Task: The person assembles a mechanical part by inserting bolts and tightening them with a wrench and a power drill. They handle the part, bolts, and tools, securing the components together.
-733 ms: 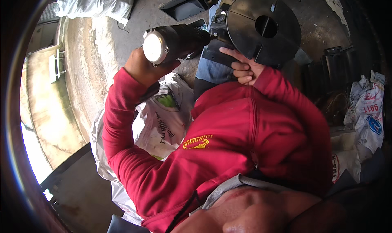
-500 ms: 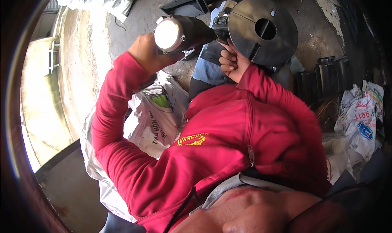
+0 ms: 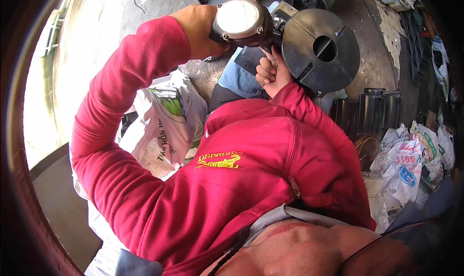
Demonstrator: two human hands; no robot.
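We are gripping a dark power tool (image 3: 241,22) in our raised left hand (image 3: 200,32), its long axis running right toward the slotted round metal disc (image 3: 321,49), while our loosely curled right hand (image 3: 270,73), nearer, is touching the disc's lower-left rim.

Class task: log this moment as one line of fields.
left hand: grips power tool | right hand: fist beside round metal disc | behind: printed sacks
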